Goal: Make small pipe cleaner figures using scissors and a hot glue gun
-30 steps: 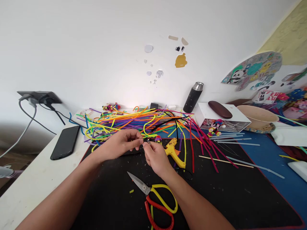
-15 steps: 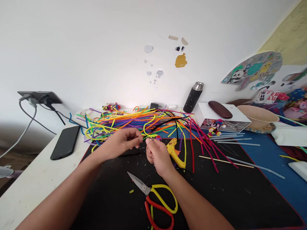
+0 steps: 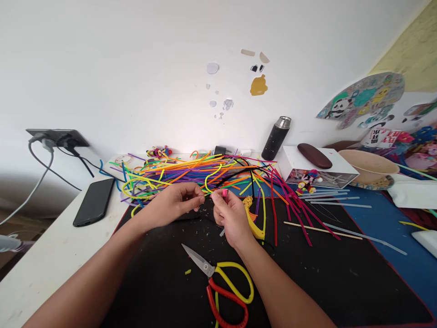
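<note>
My left hand (image 3: 177,202) is closed in a pinch over the black mat (image 3: 153,273), its fingertips at a thin green strand. What else it grips is too small to tell. Just to the right, my right hand (image 3: 230,216) is closed on a small pink piece (image 3: 225,193) that shows above its fingers. The fingertips of both hands are a small gap apart. Behind them lies a heap of coloured pipe cleaners (image 3: 177,173). A yellow glue gun (image 3: 254,225) lies partly hidden by my right hand.
Scissors (image 3: 205,269) with yellow and red handles lie in front of my hands. A phone (image 3: 94,202) is at the left. Behind are a black flask (image 3: 276,139) and a white box (image 3: 290,159). A wooden stick (image 3: 322,230) and clear glue sticks lie at the right.
My right hand has moved slightly right and turned, and the pink piece now shows above its fingers. The glue gun is more covered. My left hand has barely moved.
</note>
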